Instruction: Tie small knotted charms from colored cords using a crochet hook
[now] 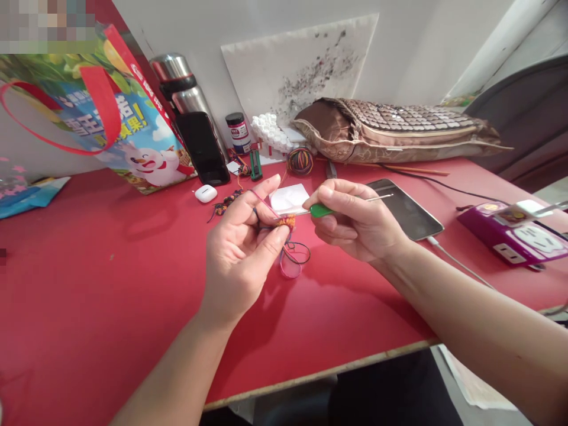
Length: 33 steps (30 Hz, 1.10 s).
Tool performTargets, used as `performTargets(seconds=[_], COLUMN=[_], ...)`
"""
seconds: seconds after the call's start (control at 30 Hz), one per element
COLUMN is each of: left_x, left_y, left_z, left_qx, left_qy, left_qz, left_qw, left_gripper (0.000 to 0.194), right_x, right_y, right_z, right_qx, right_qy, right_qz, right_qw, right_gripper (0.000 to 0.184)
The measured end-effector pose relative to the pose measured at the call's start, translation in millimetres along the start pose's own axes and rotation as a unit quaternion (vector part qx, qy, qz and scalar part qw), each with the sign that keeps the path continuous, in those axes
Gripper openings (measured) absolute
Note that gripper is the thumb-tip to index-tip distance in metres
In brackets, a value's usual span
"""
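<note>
My left hand (242, 254) pinches a small orange crocheted piece (286, 222) between thumb and fingers. Pink yarn (265, 203) runs over its raised forefinger, and loops of pink and dark yarn (294, 260) dangle below the piece. A crochet hook with a green handle (320, 210) is gripped in my right hand (355, 219). Its thin metal shaft (380, 197) sticks out to the right, away from the orange piece. The two hands are a short gap apart above the red table (146, 284).
Behind my hands are a white pad (289, 199), a yarn ball (300, 161), a jar (238, 133) and an upright phone (203, 148). A tablet (406, 210) and purple power strip (510, 236) are right; an earbud case (206, 193) and gift bag (146, 142) left.
</note>
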<state>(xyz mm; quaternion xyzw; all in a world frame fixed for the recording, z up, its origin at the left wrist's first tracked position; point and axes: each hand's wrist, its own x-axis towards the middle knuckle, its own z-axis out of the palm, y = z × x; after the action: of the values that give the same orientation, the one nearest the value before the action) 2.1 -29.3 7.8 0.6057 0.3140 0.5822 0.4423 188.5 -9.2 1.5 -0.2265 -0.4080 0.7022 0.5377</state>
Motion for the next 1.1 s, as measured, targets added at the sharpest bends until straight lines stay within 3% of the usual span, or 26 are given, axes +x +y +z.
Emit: performTargets(seconds=[0.27, 0.53, 0.83, 1.1], left_x=[-2, -5, -7, -7], left_y=[4, 4, 5, 5], left_z=[-0.1, -2.6, 0.1, -0.7], left_qx=[0.082, 0.164, 0.155, 0.155], left_qy=[-0.012, -0.015, 0.024, -0.007], left_qz=[0.044, 0.118, 0.075, 0.071], left_qw=[0.996, 0.979, 0.985, 0.985], left_gripper=[0.044, 0.048, 0.047, 0.05], right_x=[2, 2, 0, 0], right_y=[-1, -4, -6, -12], right_z=[-7, -9, -7, -10], right_qx=[-0.017, -0.035, -0.095, -0.113], right_qy=[-0.029, 0.007, 0.027, 0.023], right_qz=[0.042, 0.006, -0.039, -0.035], right_qw=[0.999, 0.999, 0.994, 0.993], right_gripper=[0.03, 0.032, 0.032, 0.03])
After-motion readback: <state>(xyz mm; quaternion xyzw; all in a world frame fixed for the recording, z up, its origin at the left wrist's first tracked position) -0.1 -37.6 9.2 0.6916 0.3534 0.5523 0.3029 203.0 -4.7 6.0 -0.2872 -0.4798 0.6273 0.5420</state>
